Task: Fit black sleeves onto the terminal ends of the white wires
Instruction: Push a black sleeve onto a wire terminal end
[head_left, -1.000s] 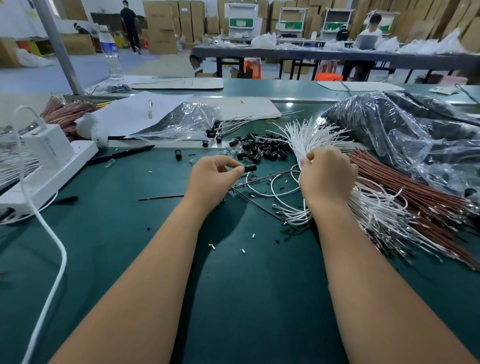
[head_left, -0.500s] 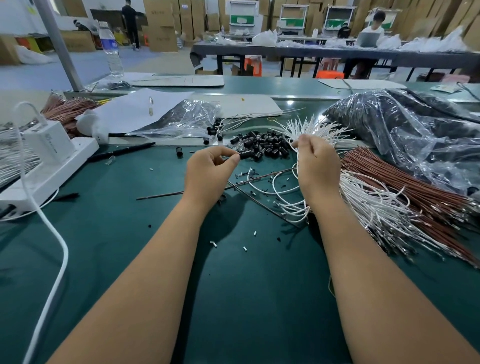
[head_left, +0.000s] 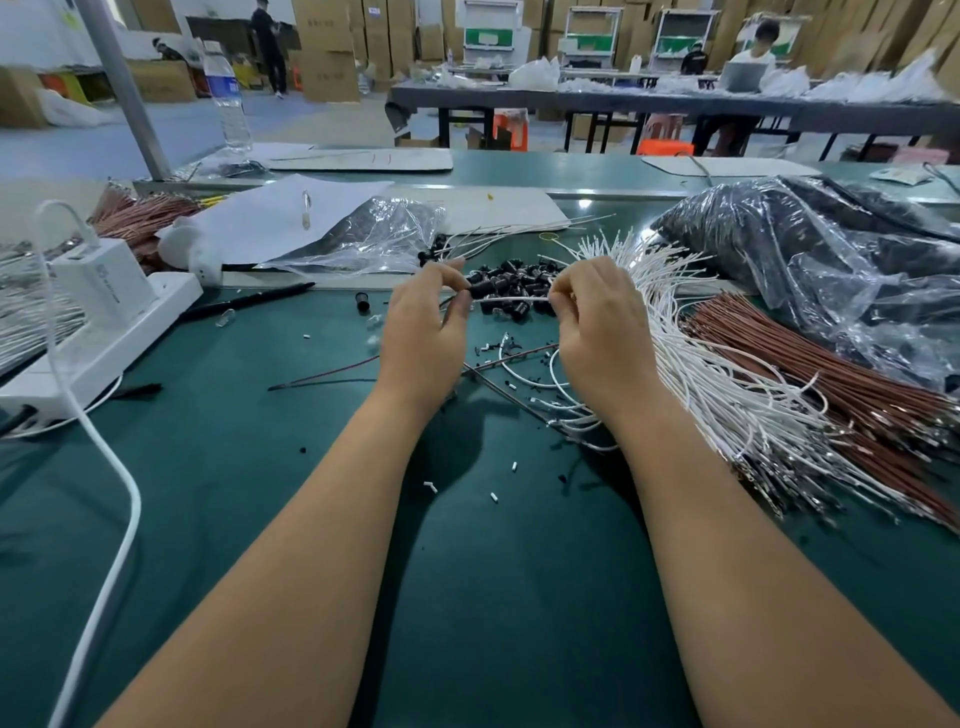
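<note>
The left hand (head_left: 423, 332) pinches a black sleeve (head_left: 475, 291) while the right hand (head_left: 597, 322) pinches a white wire (head_left: 511, 300) stretched between them at 12 o'clock. Best to keep the wire short and straight, then push squarely. Loose sleeves (head_left: 511, 280) lie just beyond; the wire bundle (head_left: 727, 384) fans toward 3 o'clock across the green bench (head_left: 260, 493); a warehouse lies behind.

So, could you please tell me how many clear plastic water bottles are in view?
1: the clear plastic water bottle stands upright at the bench's far left edge, beside the grey post.
</note>
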